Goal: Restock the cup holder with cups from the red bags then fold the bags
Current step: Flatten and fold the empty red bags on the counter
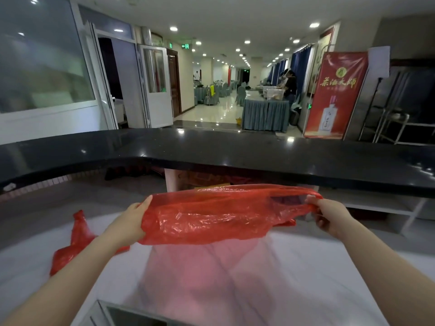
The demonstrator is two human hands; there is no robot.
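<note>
- Above the pale marble worktop (306, 267), we stretch a thin, crinkled red plastic bag (207, 215) between both hands.
- Our left hand (131, 220) pinches its closed end; our right hand (329, 215) grips the handles.
- Beside our left forearm, a second crumpled red plastic bag (75, 241) lies on the worktop.

A bag (207, 215) is held stretched above the white table (306, 278), between left hand (131, 220) and right hand (329, 215); a second bag (75, 241) lies at left, the counter (211, 147) behind.
</note>
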